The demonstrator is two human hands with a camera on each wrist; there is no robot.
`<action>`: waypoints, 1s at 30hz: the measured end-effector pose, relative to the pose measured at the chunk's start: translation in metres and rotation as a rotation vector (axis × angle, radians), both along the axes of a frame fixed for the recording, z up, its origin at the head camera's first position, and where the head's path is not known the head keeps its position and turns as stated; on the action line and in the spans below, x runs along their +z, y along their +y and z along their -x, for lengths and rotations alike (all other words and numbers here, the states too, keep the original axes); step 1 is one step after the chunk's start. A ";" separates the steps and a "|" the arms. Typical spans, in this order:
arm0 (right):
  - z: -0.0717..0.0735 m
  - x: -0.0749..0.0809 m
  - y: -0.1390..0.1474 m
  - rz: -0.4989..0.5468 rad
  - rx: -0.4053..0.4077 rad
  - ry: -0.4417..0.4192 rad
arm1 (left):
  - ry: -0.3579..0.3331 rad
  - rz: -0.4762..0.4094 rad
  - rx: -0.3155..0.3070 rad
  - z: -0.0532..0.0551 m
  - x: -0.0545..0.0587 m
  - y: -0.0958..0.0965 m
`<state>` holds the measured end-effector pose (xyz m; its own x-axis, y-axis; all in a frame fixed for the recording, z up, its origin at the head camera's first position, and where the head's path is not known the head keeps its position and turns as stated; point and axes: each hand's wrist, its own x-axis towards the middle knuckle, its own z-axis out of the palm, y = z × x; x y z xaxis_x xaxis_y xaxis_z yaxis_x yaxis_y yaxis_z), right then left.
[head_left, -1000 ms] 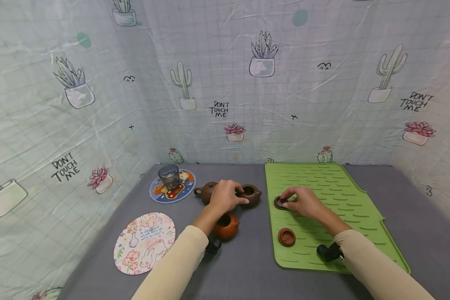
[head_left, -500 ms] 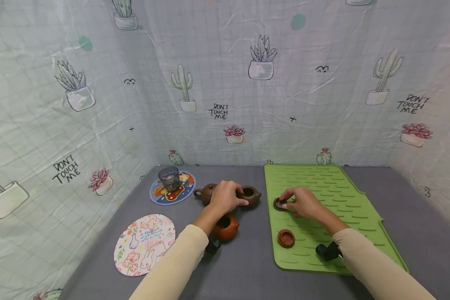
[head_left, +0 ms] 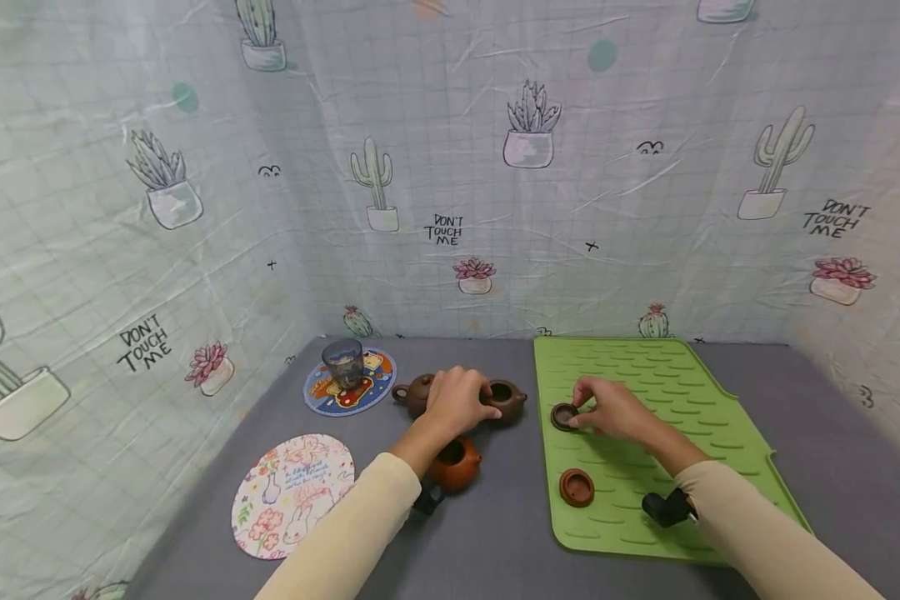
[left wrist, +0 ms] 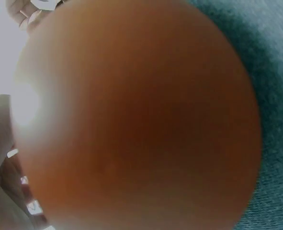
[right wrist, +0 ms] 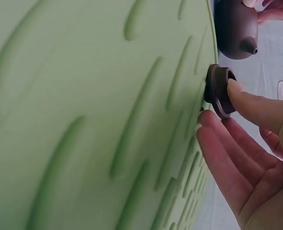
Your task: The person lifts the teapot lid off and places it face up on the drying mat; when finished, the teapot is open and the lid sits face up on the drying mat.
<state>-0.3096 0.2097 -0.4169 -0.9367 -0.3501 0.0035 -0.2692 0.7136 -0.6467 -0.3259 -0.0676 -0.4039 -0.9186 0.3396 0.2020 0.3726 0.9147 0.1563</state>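
Observation:
A dark brown teapot [head_left: 515, 407] stands lidless in the middle of the table, and my left hand [head_left: 457, 400] holds it from its left side. The left fingers partly hide it. An upturned dark brown lid [head_left: 564, 416] lies on the green mat [head_left: 667, 375]. My right hand [head_left: 610, 408] is beside this lid; its thumb touches the rim in the right wrist view, while the other fingers extend at the mat, apart from the lid. An open orange-brown teapot [head_left: 460, 473] sits below my left wrist, its blurred round body filling the left wrist view.
Another brown teapot [head_left: 417, 393], lid on, stands behind my left hand. A reddish lid [head_left: 577, 487] lies upturned on the mat's near left. Farther left, a glass [head_left: 344, 364] stands on a blue round coaster [head_left: 322, 401]; a floral round mat [head_left: 270, 500] lies nearer.
My right fingers have spread away from the dark lid, so more of it shows. The left hand stays at the brown teapot. The head view has shifted slightly.

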 end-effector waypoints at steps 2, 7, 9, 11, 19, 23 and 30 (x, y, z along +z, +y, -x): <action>0.001 0.002 -0.001 -0.011 0.011 0.002 | -0.007 0.009 0.006 -0.001 0.000 -0.001; 0.004 0.010 -0.004 -0.139 -0.017 0.098 | -0.040 0.042 -0.003 -0.004 0.003 -0.003; 0.005 0.015 -0.004 -0.205 -0.061 0.148 | -0.047 0.054 -0.027 -0.005 0.004 -0.004; 0.006 0.019 -0.004 -0.244 -0.109 0.181 | -0.045 0.053 -0.053 -0.005 0.005 -0.006; 0.012 0.038 -0.034 -0.238 -0.101 0.314 | 0.043 -0.089 -0.064 -0.009 0.017 -0.032; 0.014 0.046 -0.057 -0.246 -0.050 0.369 | 0.072 -0.108 -0.061 -0.010 0.023 -0.045; 0.017 0.054 -0.085 -0.212 0.025 0.460 | 0.122 -0.130 -0.066 -0.010 0.028 -0.056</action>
